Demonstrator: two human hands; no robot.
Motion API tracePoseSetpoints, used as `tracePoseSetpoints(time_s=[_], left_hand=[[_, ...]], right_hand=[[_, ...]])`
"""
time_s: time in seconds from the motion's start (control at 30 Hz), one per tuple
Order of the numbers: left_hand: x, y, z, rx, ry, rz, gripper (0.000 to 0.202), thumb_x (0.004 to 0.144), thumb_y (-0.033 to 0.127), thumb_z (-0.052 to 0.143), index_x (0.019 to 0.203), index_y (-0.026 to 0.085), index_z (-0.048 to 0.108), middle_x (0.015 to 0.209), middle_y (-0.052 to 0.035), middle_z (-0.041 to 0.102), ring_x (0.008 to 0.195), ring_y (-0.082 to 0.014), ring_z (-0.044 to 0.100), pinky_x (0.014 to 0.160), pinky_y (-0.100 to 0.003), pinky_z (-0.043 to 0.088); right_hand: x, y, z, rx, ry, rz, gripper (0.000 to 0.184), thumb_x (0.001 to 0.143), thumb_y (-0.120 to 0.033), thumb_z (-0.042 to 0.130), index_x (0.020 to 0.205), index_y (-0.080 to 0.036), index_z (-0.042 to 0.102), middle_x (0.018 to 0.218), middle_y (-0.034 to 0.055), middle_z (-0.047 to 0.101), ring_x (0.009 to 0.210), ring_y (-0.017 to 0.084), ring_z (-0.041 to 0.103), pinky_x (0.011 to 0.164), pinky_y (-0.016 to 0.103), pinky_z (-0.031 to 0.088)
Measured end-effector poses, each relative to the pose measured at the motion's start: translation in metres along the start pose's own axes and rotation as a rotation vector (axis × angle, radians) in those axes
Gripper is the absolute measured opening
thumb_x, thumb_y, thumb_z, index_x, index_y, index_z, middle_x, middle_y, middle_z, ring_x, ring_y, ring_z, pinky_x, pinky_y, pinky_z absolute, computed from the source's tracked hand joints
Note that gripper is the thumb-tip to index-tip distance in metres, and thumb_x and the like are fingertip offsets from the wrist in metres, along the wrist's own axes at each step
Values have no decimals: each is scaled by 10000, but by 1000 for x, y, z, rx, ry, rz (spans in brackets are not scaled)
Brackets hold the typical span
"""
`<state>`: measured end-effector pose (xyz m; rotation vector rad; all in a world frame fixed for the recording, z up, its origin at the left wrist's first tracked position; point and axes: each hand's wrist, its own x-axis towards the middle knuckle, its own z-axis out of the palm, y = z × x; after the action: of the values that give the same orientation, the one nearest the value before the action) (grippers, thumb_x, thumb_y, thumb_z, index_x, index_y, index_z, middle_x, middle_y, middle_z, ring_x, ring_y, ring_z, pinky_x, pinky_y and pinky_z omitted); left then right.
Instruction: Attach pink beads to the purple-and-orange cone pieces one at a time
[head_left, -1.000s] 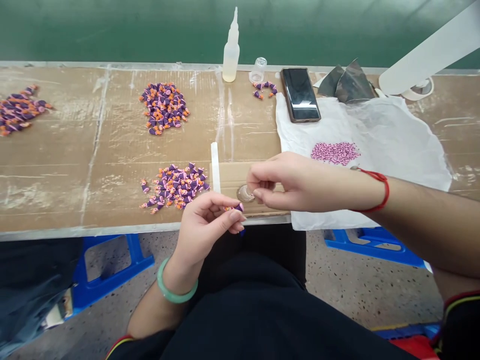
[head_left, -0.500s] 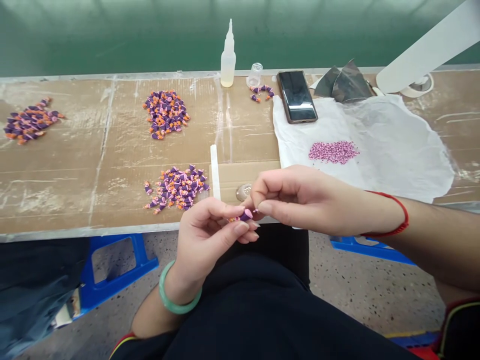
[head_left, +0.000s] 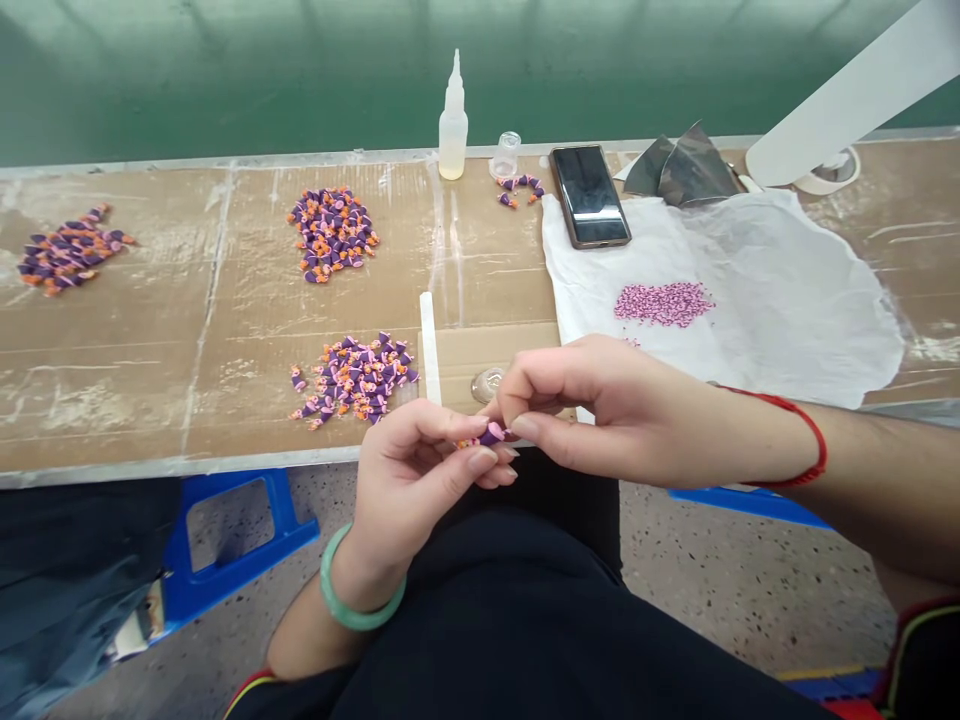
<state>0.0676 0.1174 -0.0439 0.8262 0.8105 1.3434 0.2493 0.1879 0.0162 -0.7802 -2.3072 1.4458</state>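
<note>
Between the thumb and fingers of my left hand (head_left: 424, 455) is a small purple, pink and orange figurine (head_left: 491, 434), its pink end facing right. My right hand (head_left: 592, 405) pinches at that end, thumb against forefinger. A tiny pink piece shows at its fingertips, against the figurine; its exact shape is too small to make out. Just left of my hands lies a pile of similar figurines (head_left: 364, 375). Small pink pieces (head_left: 664, 304) are spread on a white cloth (head_left: 795, 290) beyond my right hand.
More figurines form a back pile (head_left: 332, 233) and a far-left pile (head_left: 71, 250). A squeeze bottle (head_left: 453, 130) stands at the back, near a clear cap (head_left: 507, 155) and a phone (head_left: 591, 197). A white strip (head_left: 430, 345) and a small round dish (head_left: 487, 384) lie nearer me.
My right fingertips have moved slightly left, bringing the tiny pink piece against the figurine's end. My left hand keeps its hold. The view has shifted a little.
</note>
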Motion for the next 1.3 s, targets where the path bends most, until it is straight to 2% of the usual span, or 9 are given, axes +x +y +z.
tracePoseSetpoints(time_s=[0.3, 0.57, 0.7, 0.77, 0.87, 1.0, 1.1, 1.23, 1.3], left_hand=[[-2, -4, 3, -26, 28, -16, 159, 746, 254, 887, 787, 207, 741, 719, 11, 799, 544, -147, 751, 493, -171, 637], [-3, -5, 5, -59, 28, -30, 109, 768, 229, 871, 795, 223, 766, 730, 19, 805, 578, -136, 762, 527, -150, 634], [-1, -6, 7, -35, 45, -15, 135, 757, 248, 880, 778, 216, 750, 700, 21, 795, 559, -137, 755, 522, -159, 632], [0, -6, 8, -1, 47, -26, 157, 756, 283, 880, 788, 211, 745, 694, 14, 792, 558, -144, 755, 523, -170, 634], [2, -3, 6, 85, 55, -62, 230, 745, 351, 883, 813, 199, 724, 694, -3, 789, 554, -156, 751, 521, -189, 630], [11, 12, -15, 304, 32, -127, 271, 764, 380, 856, 804, 179, 678, 644, -27, 765, 455, -138, 683, 422, -184, 537], [24, 30, -43, 651, -9, -130, 182, 808, 316, 791, 808, 166, 688, 572, -25, 720, 439, -125, 631, 428, -192, 479], [48, 55, -76, 1106, -36, -107, 158, 789, 318, 761, 812, 167, 721, 504, 10, 646, 444, -126, 569, 454, -216, 439], [66, 63, -91, 1245, 14, -78, 211, 775, 356, 766, 859, 164, 741, 522, 14, 641, 464, -132, 555, 481, -234, 446]], right_hand=[[-4, -3, 6, -76, 74, -38, 140, 872, -93, 504, 770, -187, 517, 637, -52, 593, 542, 47, 484, 500, 151, 374], [-7, -6, 11, -164, 96, -18, 161, 891, -100, 477, 766, -198, 502, 663, -22, 634, 558, 71, 502, 528, 189, 374], [-7, -5, 11, -197, 127, -30, 181, 886, -97, 468, 737, -201, 477, 639, -31, 599, 546, 71, 491, 525, 193, 371], [-7, -4, 8, -200, 111, -20, 172, 894, -110, 475, 747, -198, 494, 639, -34, 598, 540, 72, 497, 514, 196, 371], [-12, -1, -1, -211, 134, 26, 139, 939, -197, 486, 837, -188, 580, 755, 11, 684, 629, 109, 593, 556, 224, 426], [-33, 17, -17, -249, 289, 179, 249, 980, -354, 498, 953, -203, 695, 919, 68, 744, 814, 192, 695, 676, 299, 512], [-55, 42, -26, -215, 376, 386, 326, 984, -480, 516, 938, -241, 733, 969, 86, 758, 914, 243, 717, 741, 353, 555], [-75, 70, -29, -91, 495, 588, 249, 966, -477, 562, 951, -304, 742, 1079, 83, 766, 1061, 276, 710, 877, 407, 583], [-79, 73, -27, -52, 575, 659, 207, 962, -456, 566, 939, -347, 741, 1114, 66, 763, 1100, 283, 698, 935, 440, 563]])
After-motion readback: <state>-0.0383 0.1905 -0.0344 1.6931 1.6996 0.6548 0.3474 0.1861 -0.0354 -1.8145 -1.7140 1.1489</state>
